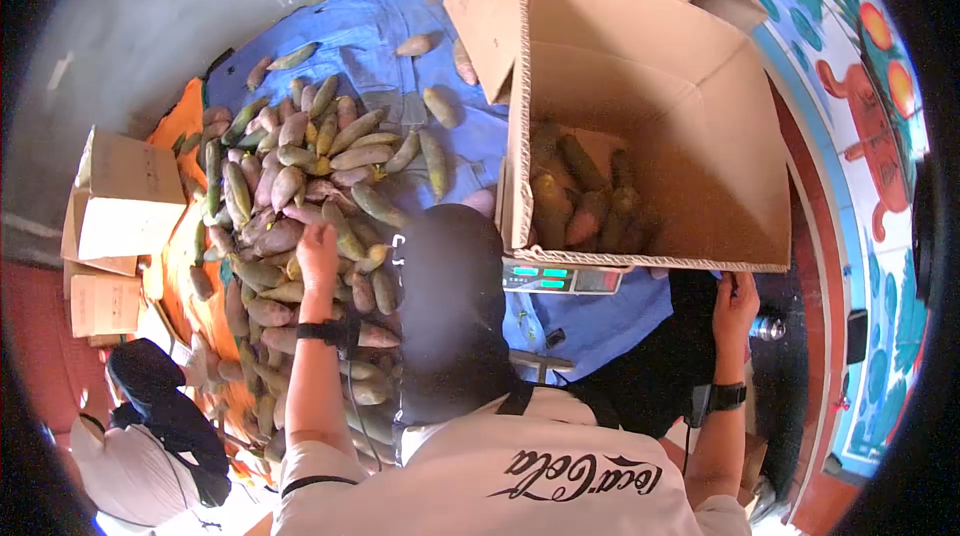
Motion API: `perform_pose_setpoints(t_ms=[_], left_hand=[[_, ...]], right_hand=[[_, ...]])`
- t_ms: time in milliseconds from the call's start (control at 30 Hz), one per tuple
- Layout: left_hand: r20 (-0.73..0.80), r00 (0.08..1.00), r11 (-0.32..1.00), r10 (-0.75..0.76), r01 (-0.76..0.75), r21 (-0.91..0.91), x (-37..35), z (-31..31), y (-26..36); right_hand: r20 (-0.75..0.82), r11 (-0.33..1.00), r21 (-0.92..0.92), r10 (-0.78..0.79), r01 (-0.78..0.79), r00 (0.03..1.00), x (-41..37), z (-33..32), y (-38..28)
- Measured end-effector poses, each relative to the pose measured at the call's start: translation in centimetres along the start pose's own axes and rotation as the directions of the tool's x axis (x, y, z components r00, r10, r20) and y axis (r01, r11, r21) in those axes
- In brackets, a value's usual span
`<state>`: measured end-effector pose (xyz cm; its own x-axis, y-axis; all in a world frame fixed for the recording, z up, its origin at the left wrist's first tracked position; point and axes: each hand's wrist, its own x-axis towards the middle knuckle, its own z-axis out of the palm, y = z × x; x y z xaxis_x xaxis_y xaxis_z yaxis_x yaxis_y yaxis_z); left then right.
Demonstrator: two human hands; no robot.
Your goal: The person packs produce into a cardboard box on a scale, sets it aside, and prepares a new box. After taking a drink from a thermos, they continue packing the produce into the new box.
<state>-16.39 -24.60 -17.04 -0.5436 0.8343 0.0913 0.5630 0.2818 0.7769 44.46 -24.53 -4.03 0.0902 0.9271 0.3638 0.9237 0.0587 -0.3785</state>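
Observation:
My left hand (319,251) is over a big heap of long, plump vegetables (285,186), green to purplish pink. Its fingers are bent, and a pinkish vegetable (300,215) appears to be between them, though the grip is partly hidden. At the right, my right hand (735,304) has its fingers curled on the near right lower edge of a large open cardboard box (690,166). Several of the same vegetables (585,216) lie at the bottom of the box. A scale with lit green digits (545,278) shows under the box's near side.
The heap lies on blue sheeting (355,26) and orange sheeting (180,196). Smaller cartons (130,171) stand at the left, and another carton (485,11) adjoins the large box. A co-worker (150,436) is at lower left. A painted wall (870,136) bounds the right.

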Motion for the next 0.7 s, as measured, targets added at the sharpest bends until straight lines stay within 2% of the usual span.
perform_pose_setpoints(t_ms=[33,100,167,200,233,267,300,333,367,400,433,467,500,567,600,667,700], left_hand=[[0.012,0.999,0.999,-0.041,0.041,0.002,-0.4,0.8,-3.0],[0.063,0.997,0.989,-0.054,0.045,0.137,-2.0,1.9,-6.3],[0.189,0.966,0.955,-0.175,0.119,0.271,-3.3,3.5,-9.1],[0.184,0.967,0.956,-0.178,0.126,0.265,-3.9,4.7,-11.3],[0.261,0.925,0.942,-0.277,0.207,0.266,-4.5,6.2,-13.8],[0.336,0.867,0.919,-0.368,0.285,0.271,-5.1,7.2,-15.3],[0.336,0.867,0.920,-0.369,0.290,0.263,-5.6,7.7,-15.8],[0.380,0.894,0.919,-0.238,0.080,0.387,-5.9,8.4,-16.2],[0.441,0.891,0.862,-0.112,-0.134,0.489,-5.9,9.1,-16.6],[0.438,0.819,0.820,-0.370,0.067,0.568,-5.5,7.9,-10.2],[0.442,0.819,0.825,-0.367,0.067,0.561,-5.3,8.0,-8.9],[0.425,0.813,0.799,-0.398,0.079,0.596,-5.2,8.4,-8.1],[0.411,0.806,0.773,-0.426,0.088,0.629,-4.9,9.1,-7.8],[0.483,0.825,0.796,-0.293,-0.069,0.601,-4.5,9.9,-7.7],[0.514,0.809,0.769,-0.284,-0.128,0.626,-4.1,10.7,-7.7],[0.557,0.788,0.691,-0.264,-0.249,0.679,-3.5,12.1,-8.8],[0.560,0.786,0.694,-0.261,-0.250,0.675,-3.4,12.7,-9.7]], right_hand=[[-0.010,1.000,-0.015,-0.015,0.015,1.000,0.0,0.1,0.1],[-0.018,0.999,-0.032,-0.039,0.039,0.999,-0.1,0.1,0.3],[-0.005,0.998,-0.066,0.014,-0.015,1.000,0.0,0.1,0.3],[-0.043,0.998,-0.055,-0.013,0.011,0.999,-0.2,0.6,1.1],[-0.043,0.998,-0.058,-0.022,0.019,0.999,-0.4,0.7,1.8],[-0.010,0.993,-0.118,0.017,-0.018,1.000,-0.7,0.7,2.5],[0.019,0.982,-0.179,0.058,-0.054,0.998,-0.6,0.7,2.5],[-0.005,0.985,-0.172,0.011,-0.011,1.000,-0.7,0.5,1.9],[-0.007,0.984,-0.178,0.005,-0.007,1.000,-0.7,0.4,2.0],[0.028,0.988,-0.147,0.061,-0.057,0.998,-0.8,0.2,2.1],[0.064,0.987,-0.117,0.116,-0.108,0.991,-0.8,0.1,2.3],[-0.007,0.988,-0.156,-0.004,0.003,1.000,-0.9,0.4,2.3],[-0.014,0.986,-0.166,-0.005,0.003,1.000,-0.9,0.6,2.4],[-0.028,0.990,-0.140,-0.012,0.008,1.000,-1.0,0.7,2.8],[0.172,0.979,-0.145,0.168,-0.144,0.971,-1.2,0.2,3.7],[0.134,0.972,-0.210,0.135,-0.105,0.982,-1.5,0.4,5.0],[0.106,0.962,-0.267,0.097,-0.065,0.990,-1.7,0.7,5.5]])
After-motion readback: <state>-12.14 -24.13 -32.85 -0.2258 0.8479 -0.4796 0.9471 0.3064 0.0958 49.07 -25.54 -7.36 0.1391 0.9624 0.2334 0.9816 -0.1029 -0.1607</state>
